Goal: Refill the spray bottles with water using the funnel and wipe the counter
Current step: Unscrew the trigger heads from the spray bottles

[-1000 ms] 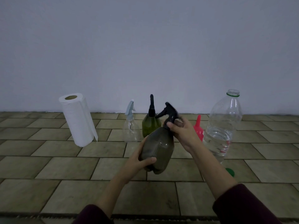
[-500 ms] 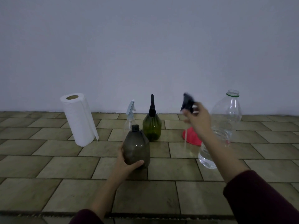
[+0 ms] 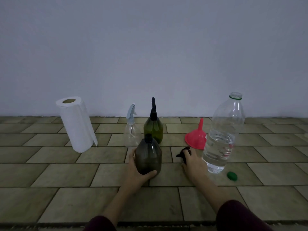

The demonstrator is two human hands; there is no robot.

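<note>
A dark grey spray bottle (image 3: 148, 157) without its head stands upright on the tiled counter (image 3: 66, 172), and my left hand (image 3: 135, 170) is wrapped around its lower left side. My right hand (image 3: 194, 164) rests low on the counter, fingers over the black spray head (image 3: 183, 153), which touches the surface. Behind stand a clear spray bottle (image 3: 132, 130) with a pale blue head and a green spray bottle (image 3: 153, 129) with a black head. A pink funnel (image 3: 196, 139) lies mouth-down beside a large clear water bottle (image 3: 221, 140), open and partly full.
A white paper towel roll (image 3: 75, 125) stands at the back left. A green cap (image 3: 232, 175) lies on the counter right of the water bottle. A plain wall closes off the back; the counter's front edge runs along the bottom.
The spray head came off the dark bottle. My left hand set the bottle down upright. My right hand carried the head up to the right, then lowered it to the counter.
</note>
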